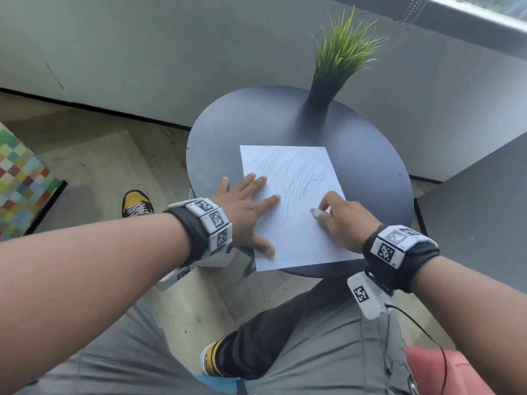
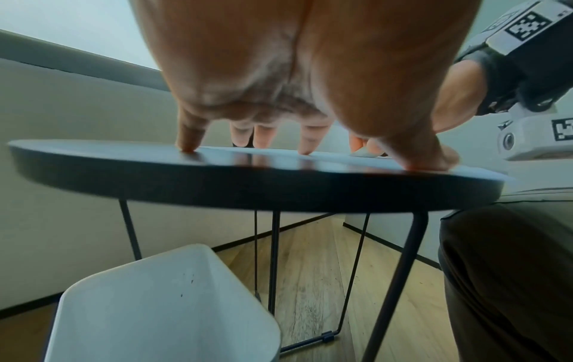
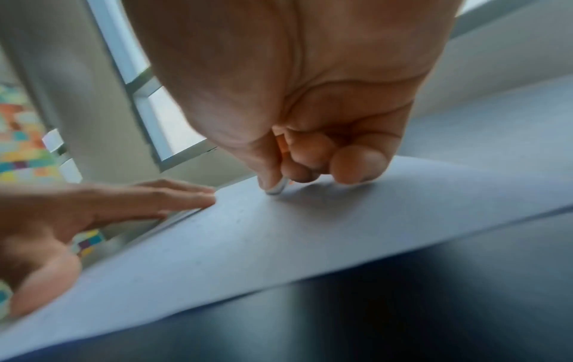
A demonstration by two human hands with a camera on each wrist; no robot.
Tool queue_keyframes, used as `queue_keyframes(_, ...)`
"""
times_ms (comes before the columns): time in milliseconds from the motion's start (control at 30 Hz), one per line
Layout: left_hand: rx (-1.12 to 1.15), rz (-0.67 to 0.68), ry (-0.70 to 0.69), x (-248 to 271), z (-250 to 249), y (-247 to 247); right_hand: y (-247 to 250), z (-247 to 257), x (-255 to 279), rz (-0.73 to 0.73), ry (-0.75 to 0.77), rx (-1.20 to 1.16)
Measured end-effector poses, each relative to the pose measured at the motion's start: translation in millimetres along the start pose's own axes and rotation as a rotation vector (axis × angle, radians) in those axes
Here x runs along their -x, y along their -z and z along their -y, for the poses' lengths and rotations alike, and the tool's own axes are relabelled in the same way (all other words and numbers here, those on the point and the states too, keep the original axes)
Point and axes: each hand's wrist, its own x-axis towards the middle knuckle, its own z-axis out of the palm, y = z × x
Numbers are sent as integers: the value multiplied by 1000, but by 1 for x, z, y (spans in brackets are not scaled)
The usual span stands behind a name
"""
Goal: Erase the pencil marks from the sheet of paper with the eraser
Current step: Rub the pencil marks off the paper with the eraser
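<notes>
Now, the round table [image 1: 216, 143] carries the sheet of paper [image 1: 296, 240], its near edge hanging past the table's front rim; thin and light, it will likely skid or crease, so keep your left hand [image 1: 245, 212] spread flat on its left margin. Your right hand [image 1: 342, 220] pinches the small eraser [image 1: 315, 212], pressed on the sheet's right half, below the pencil marks [image 1: 296, 172]

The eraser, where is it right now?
In the head view the eraser is pinched in the right hand, pressed on the right part of the sheet of paper, across from the left hand lying flat on the sheet's left edge.
</notes>
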Motion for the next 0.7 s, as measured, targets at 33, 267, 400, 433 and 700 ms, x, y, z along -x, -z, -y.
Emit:
queue_keyframes(33,16,-42,22,3,2,-4,0,0,0,1,-7,-13)
queue_keyframes(267,-2,-33,21,8,5,-14,-21,55,27,116,224,52)
queue_keyframes(400,-14,-17,4,8,7,-14,-15,63,11,108,300,92)
queue_keyframes(433,-16,-19,4,8,8,-14,-8,58,1,68,231,58)
queue_keyframes(700,-31,-20,-3,7,8,-13,-13,61,8,189,436,174)
